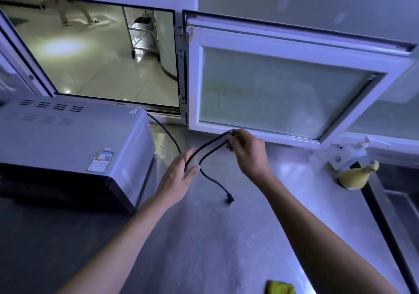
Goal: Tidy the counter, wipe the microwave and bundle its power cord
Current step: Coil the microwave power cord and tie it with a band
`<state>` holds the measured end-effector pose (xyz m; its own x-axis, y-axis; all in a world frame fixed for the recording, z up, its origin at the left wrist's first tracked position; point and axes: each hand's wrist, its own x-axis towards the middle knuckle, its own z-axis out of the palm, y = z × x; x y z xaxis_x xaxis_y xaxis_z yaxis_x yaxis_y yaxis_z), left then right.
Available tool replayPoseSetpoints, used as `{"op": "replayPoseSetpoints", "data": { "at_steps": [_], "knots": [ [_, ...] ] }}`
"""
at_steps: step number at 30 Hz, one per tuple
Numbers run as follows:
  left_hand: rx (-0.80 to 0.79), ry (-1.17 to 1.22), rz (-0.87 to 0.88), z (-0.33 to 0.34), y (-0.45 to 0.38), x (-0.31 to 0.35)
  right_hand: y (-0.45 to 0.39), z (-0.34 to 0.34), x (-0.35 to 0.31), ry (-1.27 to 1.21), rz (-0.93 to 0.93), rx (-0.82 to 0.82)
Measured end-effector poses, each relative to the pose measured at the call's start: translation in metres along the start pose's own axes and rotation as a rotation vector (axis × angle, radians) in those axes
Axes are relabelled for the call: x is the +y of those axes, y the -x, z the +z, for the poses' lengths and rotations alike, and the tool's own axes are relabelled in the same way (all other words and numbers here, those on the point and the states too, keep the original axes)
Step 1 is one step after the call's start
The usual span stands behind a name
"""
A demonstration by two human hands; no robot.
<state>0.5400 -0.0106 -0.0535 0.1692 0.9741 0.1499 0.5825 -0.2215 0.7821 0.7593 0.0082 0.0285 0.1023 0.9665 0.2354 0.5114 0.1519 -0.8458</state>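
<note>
The silver microwave (72, 139) stands on the steel counter (204, 237) at the left. Its black power cord (209, 148) comes from behind it and is folded into a loop between my hands. My right hand (247, 152) pinches the far bend of the loop near the window frame. My left hand (179, 175) holds the near end of the loop, fingers mostly straight around the strands. The loose end with the plug (228, 198) hangs down and touches the counter. A yellow-green cloth (280, 288) lies at the bottom edge.
An open window sash (283, 89) swings in over the counter behind my hands. A yellow bundled cloth (357, 176) sits at the right by a white window latch (349, 155). A sink basin (399, 203) lies at the far right.
</note>
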Motion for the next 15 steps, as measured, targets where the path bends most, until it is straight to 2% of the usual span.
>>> {"op": "replayPoseSetpoints", "data": {
  "at_steps": [5, 10, 15],
  "knots": [
    [0.044, -0.004, 0.044, 0.012, -0.001, -0.004, -0.001, -0.005, -0.012, -0.272, 0.113, 0.092],
    [0.185, -0.164, 0.174, 0.011, -0.016, 0.001, -0.001, -0.007, -0.01, -0.397, 0.205, 0.129],
    [0.103, -0.149, 0.161, 0.003, -0.025, 0.011, -0.001, -0.017, 0.001, -0.476, 0.313, 0.177]
  ]
}}
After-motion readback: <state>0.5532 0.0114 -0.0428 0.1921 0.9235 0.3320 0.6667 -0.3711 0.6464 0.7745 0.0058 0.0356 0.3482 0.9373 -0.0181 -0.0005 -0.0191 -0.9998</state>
